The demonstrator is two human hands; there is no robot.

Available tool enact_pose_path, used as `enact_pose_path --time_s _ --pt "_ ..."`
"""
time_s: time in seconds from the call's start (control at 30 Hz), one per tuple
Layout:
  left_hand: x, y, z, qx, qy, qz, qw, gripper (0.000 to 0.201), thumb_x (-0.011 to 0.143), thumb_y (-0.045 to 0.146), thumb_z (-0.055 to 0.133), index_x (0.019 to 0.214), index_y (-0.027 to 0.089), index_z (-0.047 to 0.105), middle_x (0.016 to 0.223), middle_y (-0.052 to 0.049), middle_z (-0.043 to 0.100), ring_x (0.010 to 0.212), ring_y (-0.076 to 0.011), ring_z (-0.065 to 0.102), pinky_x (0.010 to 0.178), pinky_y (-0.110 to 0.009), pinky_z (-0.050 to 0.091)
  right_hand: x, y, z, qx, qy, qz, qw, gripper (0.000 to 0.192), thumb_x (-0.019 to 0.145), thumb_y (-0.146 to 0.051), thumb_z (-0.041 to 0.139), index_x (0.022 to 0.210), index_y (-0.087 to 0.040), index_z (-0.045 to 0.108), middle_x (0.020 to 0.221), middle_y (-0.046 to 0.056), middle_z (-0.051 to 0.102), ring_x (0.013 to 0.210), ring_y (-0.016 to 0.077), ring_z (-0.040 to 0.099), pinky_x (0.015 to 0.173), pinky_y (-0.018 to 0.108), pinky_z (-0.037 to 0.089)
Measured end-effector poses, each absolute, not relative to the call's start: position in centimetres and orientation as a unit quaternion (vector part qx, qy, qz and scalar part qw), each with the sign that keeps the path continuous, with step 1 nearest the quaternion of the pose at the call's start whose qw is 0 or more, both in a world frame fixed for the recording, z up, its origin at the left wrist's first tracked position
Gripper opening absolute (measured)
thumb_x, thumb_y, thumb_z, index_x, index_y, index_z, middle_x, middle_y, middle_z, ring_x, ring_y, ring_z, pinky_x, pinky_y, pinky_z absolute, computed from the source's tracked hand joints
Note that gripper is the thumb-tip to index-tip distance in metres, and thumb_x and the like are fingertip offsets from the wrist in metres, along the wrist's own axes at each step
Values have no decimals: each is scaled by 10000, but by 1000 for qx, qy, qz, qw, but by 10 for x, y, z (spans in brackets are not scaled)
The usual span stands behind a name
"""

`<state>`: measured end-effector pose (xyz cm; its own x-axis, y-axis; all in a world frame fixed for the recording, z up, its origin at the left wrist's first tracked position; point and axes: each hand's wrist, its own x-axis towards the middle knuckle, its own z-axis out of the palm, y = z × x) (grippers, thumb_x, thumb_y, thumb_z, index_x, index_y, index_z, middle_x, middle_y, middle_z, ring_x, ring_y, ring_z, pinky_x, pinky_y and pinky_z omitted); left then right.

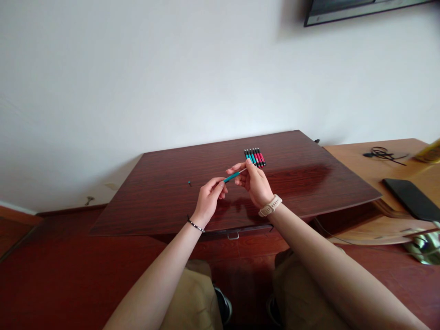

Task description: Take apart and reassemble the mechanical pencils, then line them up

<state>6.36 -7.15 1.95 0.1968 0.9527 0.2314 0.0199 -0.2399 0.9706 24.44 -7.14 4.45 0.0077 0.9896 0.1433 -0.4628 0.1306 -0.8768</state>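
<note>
Both of my hands hold one thin teal pen above the dark red wooden table. My left hand pinches its lower end between thumb and fingers. My right hand grips its upper, paler end with the fingertips. Just beyond my right hand a row of several teal and red pens lies side by side on the table. A tiny teal piece, maybe a cap, rests on the table to the left of my left hand.
A lighter wooden desk adjoins on the right, carrying a black cable and a black flat device. A white wall stands behind the table. My knees and shoes show under the table's front edge.
</note>
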Motion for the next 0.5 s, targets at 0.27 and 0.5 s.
enact_pose_path --time_s 0.27,0.5 --pt "63 -72 23 601 391 487 498 356 973 476 725 1120 154 761 775 -18 669 677 -137 585 650 -268 476 245 -71 43 -337 -410 554 641 608 953 -819 596 863 -221 664 911 71 789 661 145 660 654 288 562" --pt "66 -73 21 610 391 469 505 312 1005 450 683 1035 148 753 741 -12 654 643 -132 561 636 -273 449 242 -71 38 -329 -399 519 681 612 980 -801 578 835 -213 664 874 78 790 587 127 601 551 269 490"
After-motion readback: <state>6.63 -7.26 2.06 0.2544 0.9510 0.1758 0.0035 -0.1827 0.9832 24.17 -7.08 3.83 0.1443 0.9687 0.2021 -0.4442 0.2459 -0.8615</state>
